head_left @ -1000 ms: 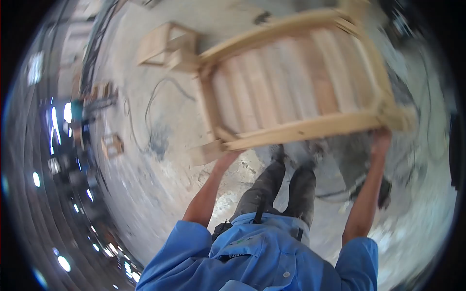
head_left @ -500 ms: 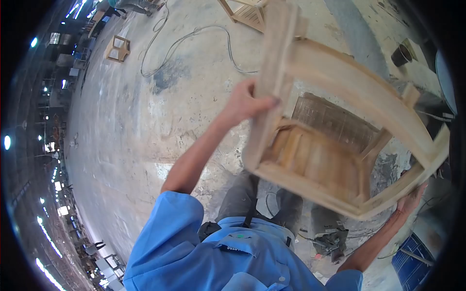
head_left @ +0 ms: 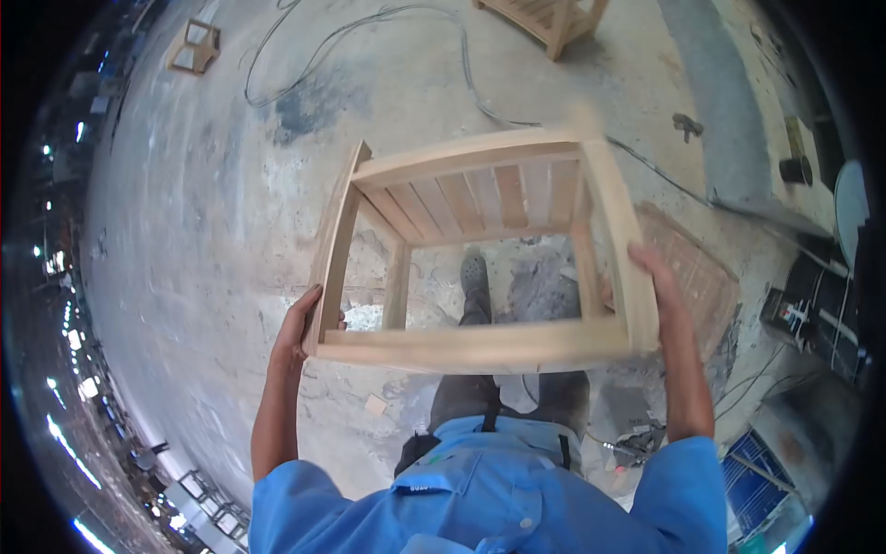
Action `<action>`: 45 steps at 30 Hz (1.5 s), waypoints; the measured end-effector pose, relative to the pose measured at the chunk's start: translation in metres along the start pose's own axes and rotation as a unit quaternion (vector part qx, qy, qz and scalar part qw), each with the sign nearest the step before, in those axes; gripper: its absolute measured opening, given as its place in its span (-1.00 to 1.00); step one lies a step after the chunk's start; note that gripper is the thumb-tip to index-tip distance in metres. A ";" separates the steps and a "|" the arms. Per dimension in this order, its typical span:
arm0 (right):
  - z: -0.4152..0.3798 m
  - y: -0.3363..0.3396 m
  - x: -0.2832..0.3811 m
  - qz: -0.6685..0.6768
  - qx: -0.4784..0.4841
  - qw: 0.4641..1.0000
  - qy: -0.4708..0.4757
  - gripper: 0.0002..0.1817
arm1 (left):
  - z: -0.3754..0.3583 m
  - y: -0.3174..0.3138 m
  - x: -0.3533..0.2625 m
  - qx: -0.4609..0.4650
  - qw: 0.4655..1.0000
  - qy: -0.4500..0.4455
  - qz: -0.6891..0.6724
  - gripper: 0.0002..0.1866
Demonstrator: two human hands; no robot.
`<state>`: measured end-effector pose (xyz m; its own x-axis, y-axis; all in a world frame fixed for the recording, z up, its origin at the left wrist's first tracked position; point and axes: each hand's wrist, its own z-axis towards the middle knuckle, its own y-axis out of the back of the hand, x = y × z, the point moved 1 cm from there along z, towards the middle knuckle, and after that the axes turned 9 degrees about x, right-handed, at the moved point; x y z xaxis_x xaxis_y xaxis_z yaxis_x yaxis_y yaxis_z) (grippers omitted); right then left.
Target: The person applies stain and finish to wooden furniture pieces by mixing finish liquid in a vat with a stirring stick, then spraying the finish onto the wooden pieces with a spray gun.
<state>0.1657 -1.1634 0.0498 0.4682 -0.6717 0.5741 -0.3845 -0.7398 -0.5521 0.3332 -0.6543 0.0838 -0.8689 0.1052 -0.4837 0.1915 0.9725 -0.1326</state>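
Observation:
A pale wooden chair frame (head_left: 480,343) hangs in front of my body, above the floor. Its slatted panel (head_left: 503,196) shows at the far side, and through the open frame I see the floor and one of my shoes. My left hand (head_left: 303,323) is closed around the left side beam, near the close corner. On the opposite side, my right hand (head_left: 653,268) grips the right beam; some of its fingers are hidden behind the wood. The far right corner is smeared by motion.
A slatted wooden piece (head_left: 544,20) and a small wooden frame (head_left: 194,48) stand farther off. A cable (head_left: 466,69) winds over the concrete floor. At right lie a brown flat board (head_left: 706,286), a dark cup (head_left: 794,171) and a blue panel (head_left: 761,485).
The chair frame has swung from the right, tilted, to a more level pose before me. My left hand has come down and left with it; my right hand has risen.

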 end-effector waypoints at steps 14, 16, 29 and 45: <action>0.301 0.013 -0.156 0.012 -0.146 0.986 -0.083 -0.36 | 0.278 0.144 -0.013 -0.042 0.992 -0.117 0.009 -0.35; 0.329 0.028 -0.170 0.012 -0.156 0.985 -0.069 -0.32 | 0.307 0.156 -0.005 -0.084 0.988 -0.128 0.033 -0.27; 0.322 0.020 -0.201 -0.287 -0.164 0.944 0.002 -0.07 | 0.332 0.133 0.025 -0.149 0.884 -0.220 0.384 -0.19; -0.294 0.285 -0.501 0.029 -0.881 0.472 0.002 -0.70 | 0.210 -0.180 0.199 0.137 0.695 -0.022 0.706 -0.45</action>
<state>-0.4129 -1.0490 -0.2176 0.4170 -0.6905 0.5910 -0.4617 0.3992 0.7921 0.2216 -0.8516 -0.1707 0.2863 0.9017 -0.3239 0.9234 -0.1695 0.3443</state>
